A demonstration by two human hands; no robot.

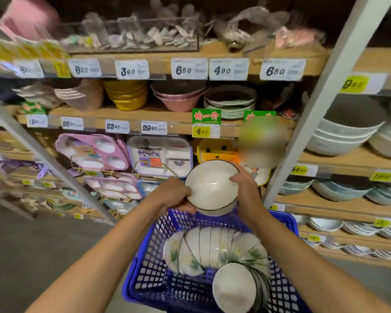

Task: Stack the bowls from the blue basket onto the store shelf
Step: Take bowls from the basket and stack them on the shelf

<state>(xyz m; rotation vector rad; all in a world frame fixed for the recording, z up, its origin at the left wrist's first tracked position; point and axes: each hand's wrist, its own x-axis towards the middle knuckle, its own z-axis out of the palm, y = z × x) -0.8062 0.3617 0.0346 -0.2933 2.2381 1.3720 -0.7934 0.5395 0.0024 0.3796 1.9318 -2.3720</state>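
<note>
In the centre of the frame you hold a white, dark-rimmed bowl [211, 186], with another nested under it, just above the far end of the blue basket [145, 256]. Your left hand [174, 195] grips its left edge with fingers curled round the rim; your right hand [246, 188] clasps the right edge in the same way. In the lower centre, inside the basket, two rows of bowls [212, 247] lie on their sides, some with green leaf prints. The store shelf [122, 114] fills the upper frame, its edges lined with price tags [131, 70]
</note>
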